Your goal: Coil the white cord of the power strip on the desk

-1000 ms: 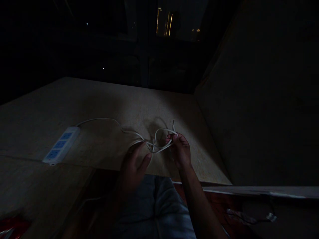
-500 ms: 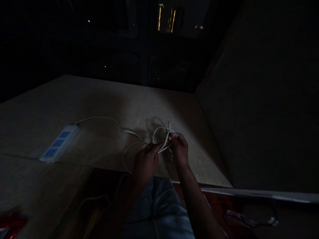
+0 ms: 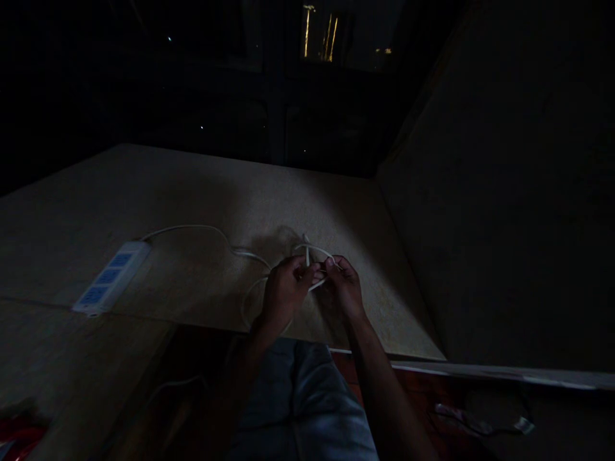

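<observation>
A white power cord (image 3: 250, 255) runs from the power strip (image 3: 111, 276) across the tabletop to my hands, where it bends into loose loops. My left hand (image 3: 287, 286) is closed on part of the cord, its fingers bent toward the right hand. Close beside it, my right hand (image 3: 343, 285) pinches another stretch of the same cord between thumb and fingers. One end or bend of the cord sticks up just above the left fingertips. Dim light hides exactly how the strands cross between the fingers.
The pale tabletop (image 3: 192, 192) meets a dark wall panel (image 3: 504, 224) on the right and a dark window (image 3: 336, 38) behind. A red shiny thing (image 3: 22, 435) lies at lower left. Below the table edge, a dark cable with a pale tag (image 3: 523, 424) shows at lower right.
My left hand has moved up and slightly right, closer to the right hand. The upright part of the cord has shifted left, and the loops have changed shape.
</observation>
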Action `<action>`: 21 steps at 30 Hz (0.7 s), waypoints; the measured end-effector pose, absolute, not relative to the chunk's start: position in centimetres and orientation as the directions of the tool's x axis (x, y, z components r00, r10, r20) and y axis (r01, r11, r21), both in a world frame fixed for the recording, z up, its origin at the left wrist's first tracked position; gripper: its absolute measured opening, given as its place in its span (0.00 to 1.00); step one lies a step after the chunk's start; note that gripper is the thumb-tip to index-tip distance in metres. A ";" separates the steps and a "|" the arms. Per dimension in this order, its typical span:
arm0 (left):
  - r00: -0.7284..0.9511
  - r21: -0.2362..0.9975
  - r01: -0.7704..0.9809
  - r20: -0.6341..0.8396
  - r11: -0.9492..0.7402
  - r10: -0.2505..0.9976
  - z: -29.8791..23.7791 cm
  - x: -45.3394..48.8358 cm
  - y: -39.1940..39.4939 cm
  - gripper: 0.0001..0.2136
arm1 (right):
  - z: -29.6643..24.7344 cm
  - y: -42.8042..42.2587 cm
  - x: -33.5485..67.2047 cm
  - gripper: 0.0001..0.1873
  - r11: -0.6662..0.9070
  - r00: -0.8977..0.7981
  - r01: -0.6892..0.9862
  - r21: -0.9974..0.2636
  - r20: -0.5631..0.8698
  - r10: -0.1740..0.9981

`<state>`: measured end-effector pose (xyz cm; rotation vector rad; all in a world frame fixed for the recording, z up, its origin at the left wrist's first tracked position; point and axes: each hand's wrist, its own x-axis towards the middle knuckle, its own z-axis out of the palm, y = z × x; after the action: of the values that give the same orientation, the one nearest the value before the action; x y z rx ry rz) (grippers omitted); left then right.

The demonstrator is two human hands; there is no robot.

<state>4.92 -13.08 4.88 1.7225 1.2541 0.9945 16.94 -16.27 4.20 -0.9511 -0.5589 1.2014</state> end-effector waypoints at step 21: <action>-0.292 0.958 -0.051 0.255 -0.281 0.922 12.6 -5.3 -14.4 0.08 | 2.2 -15.1 20.2 0.03 -0.005 0.442 -0.672 -0.740 -0.407 0.799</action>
<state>-5.26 -14.42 12.63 1.1884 1.2031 1.6713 20.21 -15.11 2.15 -1.0624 -0.1480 1.1659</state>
